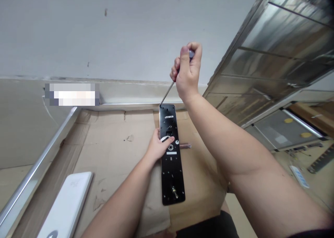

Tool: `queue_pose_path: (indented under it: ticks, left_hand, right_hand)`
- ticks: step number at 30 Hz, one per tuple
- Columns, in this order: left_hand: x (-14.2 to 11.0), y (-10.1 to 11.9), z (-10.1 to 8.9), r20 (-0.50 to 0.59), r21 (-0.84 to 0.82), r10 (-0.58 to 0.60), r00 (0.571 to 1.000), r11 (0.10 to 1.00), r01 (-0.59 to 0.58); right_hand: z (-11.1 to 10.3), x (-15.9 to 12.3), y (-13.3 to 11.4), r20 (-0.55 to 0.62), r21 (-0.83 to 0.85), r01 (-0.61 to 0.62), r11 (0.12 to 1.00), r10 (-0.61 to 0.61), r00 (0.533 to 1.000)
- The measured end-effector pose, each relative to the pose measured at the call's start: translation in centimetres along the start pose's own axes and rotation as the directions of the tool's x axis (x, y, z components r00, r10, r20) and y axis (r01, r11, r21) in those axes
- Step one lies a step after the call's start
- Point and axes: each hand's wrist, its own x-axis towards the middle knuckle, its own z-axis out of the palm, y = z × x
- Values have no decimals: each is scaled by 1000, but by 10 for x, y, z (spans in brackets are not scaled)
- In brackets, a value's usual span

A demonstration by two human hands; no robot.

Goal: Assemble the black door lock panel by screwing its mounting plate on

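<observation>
A long black door-lock panel (171, 182) lies back side up on the cardboard, with screws, small labels and a round fitting with a square hole. A copper-coloured handle (185, 146) pokes out from under its right edge. My left hand (159, 144) grips the panel near its middle, thumb across the top and fingers at the left edge, partly hidden. Closed around the grip of a screwdriver (168, 92), my right hand (188, 69) is raised above the panel's far end. The shaft slants down, its tip at the far left corner.
Cardboard (112, 144) covers the work surface, which has a metal rim (39, 168). At the lower left lies a white oblong object (66, 203). A pale wall (117, 39) rises behind. Film-wrapped panels (276, 39) lean at the right, with a framed piece (292, 126) beyond.
</observation>
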Motion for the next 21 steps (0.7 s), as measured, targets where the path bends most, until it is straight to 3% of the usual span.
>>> queue_pose_path:
  ticks: [6,10,14,17,21]
  left_hand:
    - [1,-2,-1,-3,-12,8,1000,1000,-8]
    - [0,-3,-1,5,5,18,1000,1000,-18]
    - [1,-3,-1,1,3,20,1000,1000,-20]
    - [1,-3,-1,-1,4,25,1000,1000,-25]
    - [1,-4,-1,0,12,16,1000,1000,-16]
  right_hand:
    - [-10,3,-2,155,-10,-96,995,96,983]
    - [-8,2,-4,136,-80,-78,994,88,987]
    - [1,-2,-5,17,-147,-23,989,26,1000]
    - [3,-4,-6,-39,-124,-47,991,43,998]
    - [-2,-3,-6,58,-22,-84,996,85,995]
